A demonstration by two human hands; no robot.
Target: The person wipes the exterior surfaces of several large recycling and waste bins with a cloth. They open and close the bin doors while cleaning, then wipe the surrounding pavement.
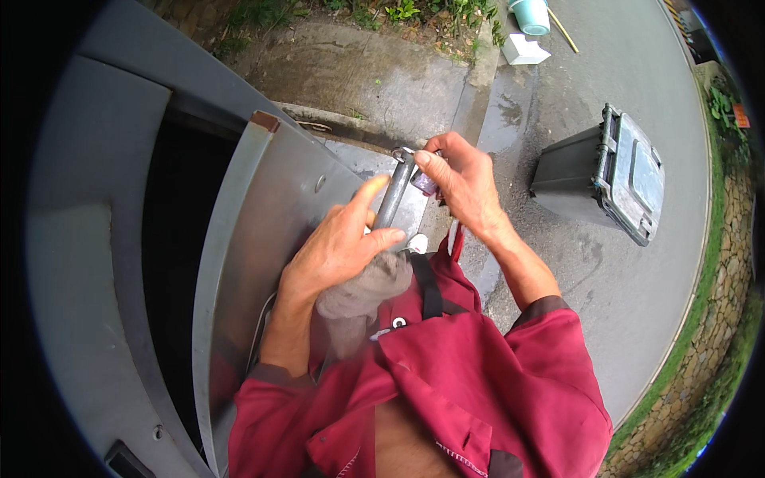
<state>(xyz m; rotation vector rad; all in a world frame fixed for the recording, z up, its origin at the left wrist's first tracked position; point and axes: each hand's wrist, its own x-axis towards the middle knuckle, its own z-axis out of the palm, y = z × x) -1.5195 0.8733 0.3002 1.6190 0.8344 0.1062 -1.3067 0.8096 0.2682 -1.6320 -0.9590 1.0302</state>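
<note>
A grey metal tube [394, 194] with a wire ring at its top end stands slanted between my hands. My left hand [334, 242] is at its near side, thumb and forefinger spread, with fingertips at the tube; whether they grip it is unclear. My right hand [463, 179] pinches a small purple object [425, 182], partly hidden by the fingers, beside the tube's upper end. A crumpled grey cloth [370, 284] hangs below my left hand, against my red work clothes. Left of my hands is a metal door panel [287, 203].
A dark opening [182, 197] lies behind the panel, in a grey metal housing [69, 251]. A grey wheeled bin [574, 170] with its lid down is on the asphalt at right. Farther off are a white box [525, 51], a turquoise bucket [531, 17] and a stick [563, 30].
</note>
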